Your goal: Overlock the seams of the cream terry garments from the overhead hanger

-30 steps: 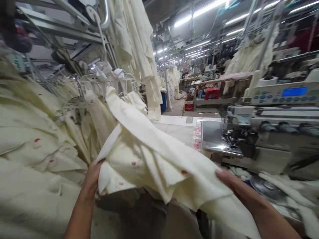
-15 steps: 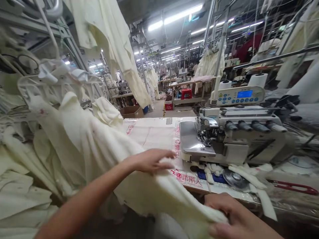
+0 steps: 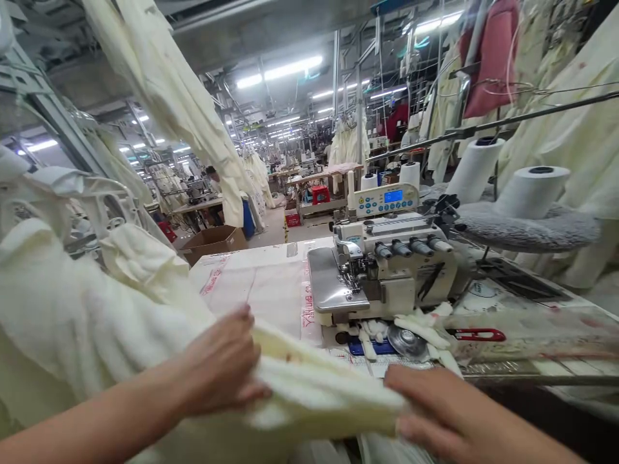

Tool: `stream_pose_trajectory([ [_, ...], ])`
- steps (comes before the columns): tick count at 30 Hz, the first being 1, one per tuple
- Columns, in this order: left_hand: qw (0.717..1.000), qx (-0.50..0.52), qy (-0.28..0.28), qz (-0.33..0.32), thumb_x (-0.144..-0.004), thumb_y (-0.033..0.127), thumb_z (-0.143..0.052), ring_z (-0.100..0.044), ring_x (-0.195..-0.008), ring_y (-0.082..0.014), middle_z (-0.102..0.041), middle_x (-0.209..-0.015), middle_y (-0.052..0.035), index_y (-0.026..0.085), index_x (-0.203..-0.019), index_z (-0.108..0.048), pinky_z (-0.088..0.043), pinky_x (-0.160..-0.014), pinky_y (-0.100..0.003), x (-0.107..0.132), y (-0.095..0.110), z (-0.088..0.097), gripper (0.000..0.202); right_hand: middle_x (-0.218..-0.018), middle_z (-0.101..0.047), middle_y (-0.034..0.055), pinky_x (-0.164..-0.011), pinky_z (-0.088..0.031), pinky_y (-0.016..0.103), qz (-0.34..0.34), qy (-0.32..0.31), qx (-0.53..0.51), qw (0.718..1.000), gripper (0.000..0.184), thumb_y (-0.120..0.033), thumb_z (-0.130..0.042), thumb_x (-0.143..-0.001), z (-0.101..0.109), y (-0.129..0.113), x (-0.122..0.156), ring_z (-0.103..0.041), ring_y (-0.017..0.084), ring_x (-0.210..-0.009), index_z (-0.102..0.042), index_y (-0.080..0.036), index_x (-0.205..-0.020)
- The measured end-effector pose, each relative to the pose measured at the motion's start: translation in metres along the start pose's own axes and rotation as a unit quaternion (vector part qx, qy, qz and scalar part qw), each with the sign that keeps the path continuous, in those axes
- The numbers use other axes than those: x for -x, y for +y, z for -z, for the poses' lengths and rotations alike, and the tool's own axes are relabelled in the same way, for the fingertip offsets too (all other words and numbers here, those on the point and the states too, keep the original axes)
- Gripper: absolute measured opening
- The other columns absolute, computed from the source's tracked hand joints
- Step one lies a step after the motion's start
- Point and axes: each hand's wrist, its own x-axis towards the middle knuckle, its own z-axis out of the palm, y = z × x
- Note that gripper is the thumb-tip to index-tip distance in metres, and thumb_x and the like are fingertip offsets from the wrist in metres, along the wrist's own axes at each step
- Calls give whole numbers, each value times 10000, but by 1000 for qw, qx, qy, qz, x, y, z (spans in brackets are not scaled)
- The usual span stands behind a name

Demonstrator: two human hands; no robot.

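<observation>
A cream fabric piece stretches across the front of the view, running from the hanging cloth on the left to my right hand. My right hand pinches its narrow end between thumb and fingers. Farther left along the same cloth, my left hand has its fingers curled over the upper edge, slightly blurred. An overlock sewing machine stands just beyond my hands, its metal plate facing left. Neither hand touches the machine.
Cream garments hang on a white hanger at left. A cardboard box stands past the table. Red thread snips, fabric scraps and a metal disc lie before the machine. Thread cones stand at right.
The view has swung right, bringing the thread cones fully in. My left hand has gone from loosely spread over the cloth to curled on its edge. My right hand still holds the end.
</observation>
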Motion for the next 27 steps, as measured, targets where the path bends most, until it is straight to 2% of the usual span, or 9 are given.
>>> stream_pose_trajectory([
  [3, 971, -170, 101, 133, -635, 500, -658, -536, -855, -352, -627, -871, -185, 106, -994, -639, -393, -784, -458, -21, -16, 1, 534, -942, -573, 40, -784, -445, 257, 37, -2, 59, 998, 316, -385, -313, -942, 26, -1, -21, -555, 185, -888, -590, -266, -1036],
  [5, 948, -216, 145, 182, -681, 362, -663, -519, -917, -358, -599, -991, -208, 53, -1170, -524, -402, -750, -435, -38, -20, 3, 596, -956, -556, 62, -750, -456, 285, 33, 69, 127, 989, 365, -324, -241, -951, 28, 12, -40, -560, 194, -869, -493, -252, -1205],
  [7, 940, -216, 175, 198, -742, 261, -610, -520, -926, -331, -581, -1032, -202, 32, -1217, -463, -402, -737, -406, -55, -21, 2, 548, -971, -562, 96, -718, -458, 330, -4, 167, 222, 961, 384, -311, -250, -938, 24, 30, -59, -566, 235, -873, -448, -193, -1244],
  [9, 939, -178, 201, 215, -774, 228, -574, -533, -911, -304, -571, -1056, -183, 43, -1233, -434, -403, -726, -386, -72, -23, -4, 514, -917, -578, 114, -678, -452, 365, -40, 221, 279, 934, 355, -346, -274, -931, 23, 47, -72, -571, 277, -840, -529, -155, -1089],
  [13, 932, -74, 226, 273, -782, 216, -576, -552, -884, -305, -607, -977, -154, 86, -1120, -518, -408, -737, -404, -104, -21, -27, 367, -860, -575, 63, -624, -449, 317, -34, 201, 279, 939, 295, -334, -270, -944, 29, 61, -87, -586, 226, -724, -535, -205, -938],
  [15, 937, -33, 242, 250, -804, 221, -560, -535, -969, -277, -602, -1045, -133, 124, -1108, -523, -407, -804, -385, -118, -5, -37, 321, -941, -565, 49, -653, -457, 285, -6, 169, 253, 952, 266, -293, -253, -952, 31, 61, -89, -595, 189, -755, -494, -233, -1045],
  [20, 942, 165, 292, 22, -883, 316, -447, -495, -964, -199, -586, -1036, -29, 206, -1068, -493, -396, -847, -335, -149, 58, -49, 220, -1075, -548, 83, -718, -446, 311, 21, 153, 180, 971, 243, -267, -283, -941, 27, 62, -93, -584, 207, -896, -402, -211, -1146],
  [23, 945, 181, 272, 29, -898, 302, -400, -495, -864, -222, -581, -921, -37, 191, -909, -515, -400, -772, -367, -159, 72, -55, 160, -960, -596, 50, -704, -424, 294, 18, 173, 147, 974, 172, -292, -360, -926, 28, 67, -94, -582, 199, -858, -484, -209, -1011],
  [27, 926, 273, 256, 43, -914, 290, -367, -525, -839, -191, -590, -905, -18, 206, -917, -502, -391, -736, -313, -163, 69, -56, 159, -894, -629, 12, -690, -405, 257, -8, 175, 77, 982, 187, -342, -449, -887, 37, 68, -95, -579, 175, -813, -578, -219, -943],
])
